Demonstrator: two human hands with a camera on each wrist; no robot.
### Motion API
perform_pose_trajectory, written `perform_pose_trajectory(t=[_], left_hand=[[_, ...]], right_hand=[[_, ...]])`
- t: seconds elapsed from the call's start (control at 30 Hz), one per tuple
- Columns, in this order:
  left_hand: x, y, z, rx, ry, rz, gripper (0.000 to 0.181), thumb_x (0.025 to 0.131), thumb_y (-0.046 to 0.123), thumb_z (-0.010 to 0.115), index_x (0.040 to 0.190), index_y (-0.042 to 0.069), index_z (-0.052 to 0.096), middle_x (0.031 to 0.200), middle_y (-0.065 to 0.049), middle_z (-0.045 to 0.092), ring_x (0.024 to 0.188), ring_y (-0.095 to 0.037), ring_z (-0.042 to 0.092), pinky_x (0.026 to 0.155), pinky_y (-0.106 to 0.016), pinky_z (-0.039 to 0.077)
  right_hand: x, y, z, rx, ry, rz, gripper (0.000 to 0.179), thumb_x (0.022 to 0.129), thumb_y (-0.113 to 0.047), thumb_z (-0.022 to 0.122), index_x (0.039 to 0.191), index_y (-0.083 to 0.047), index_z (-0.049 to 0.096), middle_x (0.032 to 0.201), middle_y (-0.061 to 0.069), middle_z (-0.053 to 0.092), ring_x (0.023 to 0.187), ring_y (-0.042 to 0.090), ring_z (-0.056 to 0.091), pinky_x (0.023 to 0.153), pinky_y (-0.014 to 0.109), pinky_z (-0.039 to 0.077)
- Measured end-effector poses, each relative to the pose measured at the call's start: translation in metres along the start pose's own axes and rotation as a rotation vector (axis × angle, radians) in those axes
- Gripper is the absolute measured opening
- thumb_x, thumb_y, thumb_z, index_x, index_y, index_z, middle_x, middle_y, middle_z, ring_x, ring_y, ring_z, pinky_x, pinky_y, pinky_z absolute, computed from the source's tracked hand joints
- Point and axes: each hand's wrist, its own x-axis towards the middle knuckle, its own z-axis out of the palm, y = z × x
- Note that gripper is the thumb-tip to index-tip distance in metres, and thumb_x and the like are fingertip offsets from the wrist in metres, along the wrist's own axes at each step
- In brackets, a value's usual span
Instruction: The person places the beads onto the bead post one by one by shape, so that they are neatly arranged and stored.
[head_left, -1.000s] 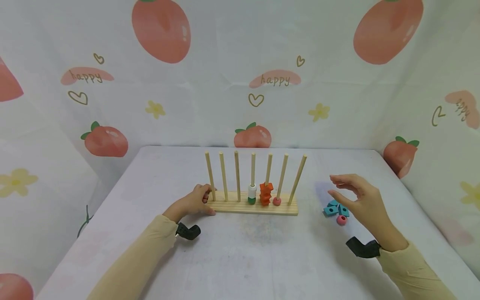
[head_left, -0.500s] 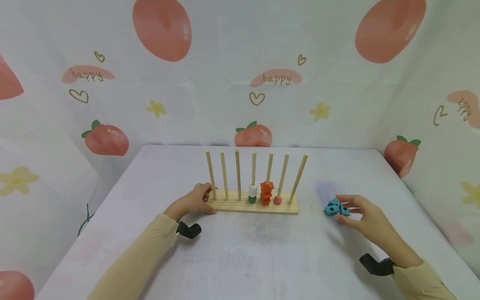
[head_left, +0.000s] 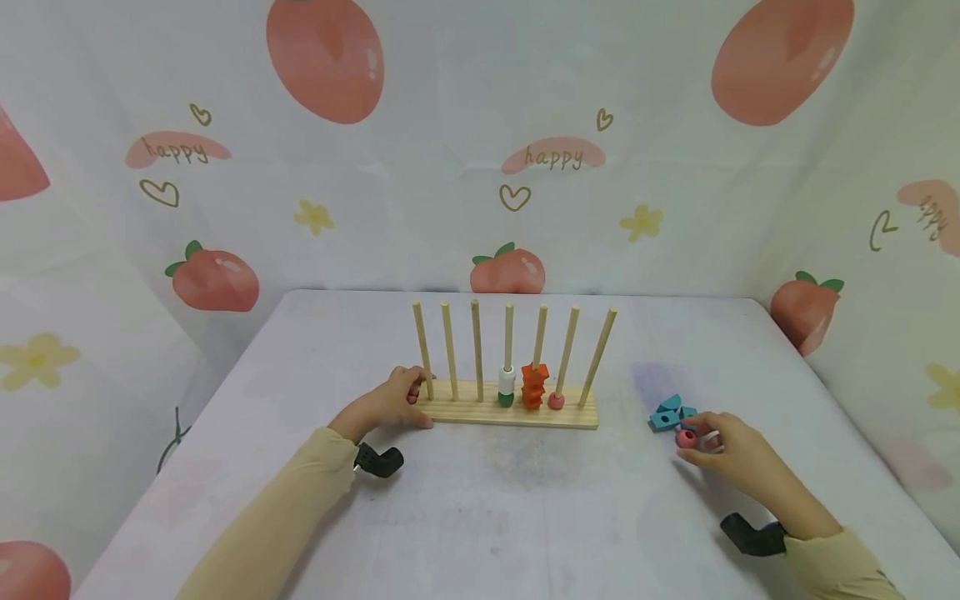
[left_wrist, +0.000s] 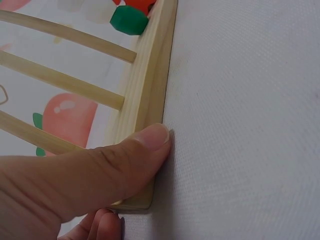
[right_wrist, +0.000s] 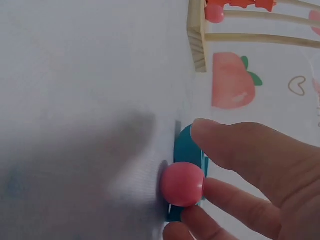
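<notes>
A wooden peg rack (head_left: 457, 412) with several upright pegs stands mid-table. My left hand (head_left: 384, 408) grips its left end, the thumb (left_wrist: 153, 136) over the front edge of the base. White and green beads (head_left: 506, 385), a stack of orange star-shaped beads (head_left: 534, 387) and one pink bead (head_left: 556, 401) sit on separate pegs. At the right, my right hand (head_left: 738, 450) reaches around a loose pink bead (right_wrist: 182, 184) on the table. Its fingers touch or nearly touch the bead, while the thumb looks apart from it in the right wrist view.
Several blue blocks with holes (head_left: 663, 420) lie bunched beside the loose pink bead. A pale cloth covers the table (head_left: 495, 508). Behind it hangs a printed curtain (head_left: 420, 167).
My right hand has come down from above the loose pieces, with its fingers now around the pink bead. The left hand keeps its hold on the rack.
</notes>
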Motion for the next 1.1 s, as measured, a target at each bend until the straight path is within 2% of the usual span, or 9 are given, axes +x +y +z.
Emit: perform_pose_trajectory(t=[0.17,0.37,0.6,0.83,0.97,1.1], left_hand=[[0.0,0.001,0.0,-0.004,-0.001,-0.007,0.062,0.07,0.008,0.085,0.12,0.004,0.048,0.103,-0.01,0.032,0.094,-0.024,0.034,0.078,-0.033,0.032],[-0.001,0.001,-0.001,-0.006,-0.004,-0.008,0.067,0.07,0.008,0.085,0.126,0.005,0.049,0.105,-0.011,0.033,0.095,-0.025,0.035,0.081,-0.034,0.033],[-0.001,0.0,-0.001,0.001,-0.01,-0.002,0.064,0.072,0.01,0.085,0.125,0.004,0.049,0.103,-0.01,0.032,0.094,-0.024,0.033,0.079,-0.034,0.032],[0.0,0.001,0.001,-0.007,-0.002,-0.01,0.063,0.07,0.007,0.085,0.122,0.004,0.049,0.103,-0.01,0.032,0.094,-0.024,0.033,0.079,-0.034,0.032],[-0.001,0.001,0.001,-0.002,-0.006,-0.005,0.062,0.071,0.008,0.085,0.121,0.003,0.049,0.102,-0.01,0.031,0.093,-0.024,0.033,0.078,-0.034,0.031],[-0.001,0.0,0.0,-0.01,0.001,0.002,0.06,0.069,0.007,0.085,0.116,0.004,0.048,0.102,-0.01,0.031,0.093,-0.024,0.033,0.077,-0.033,0.031]], right_hand=[[0.002,0.003,0.001,-0.005,-0.027,0.012,0.046,0.077,-0.027,0.08,0.111,0.001,0.064,0.093,0.008,0.066,0.081,0.02,0.06,0.066,0.034,0.046],[0.005,0.001,0.002,-0.003,-0.074,0.081,0.037,0.08,-0.022,0.078,0.108,-0.002,0.064,0.091,0.007,0.066,0.082,0.022,0.059,0.063,0.033,0.047],[0.007,-0.001,0.002,-0.006,-0.087,0.092,0.025,0.082,-0.018,0.076,0.1,-0.004,0.065,0.087,0.005,0.065,0.079,0.019,0.059,0.061,0.031,0.047],[0.008,-0.007,-0.001,0.027,-0.132,0.126,0.025,0.084,-0.02,0.074,0.099,-0.002,0.064,0.09,0.008,0.066,0.082,0.02,0.062,0.065,0.033,0.051],[0.005,-0.015,-0.004,0.028,-0.078,0.063,0.023,0.085,-0.018,0.072,0.1,-0.003,0.065,0.094,0.01,0.068,0.082,0.022,0.066,0.065,0.033,0.051],[0.003,-0.029,-0.009,0.038,0.029,-0.037,0.022,0.086,-0.016,0.072,0.103,-0.003,0.066,0.098,0.012,0.068,0.084,0.023,0.068,0.066,0.031,0.051]])
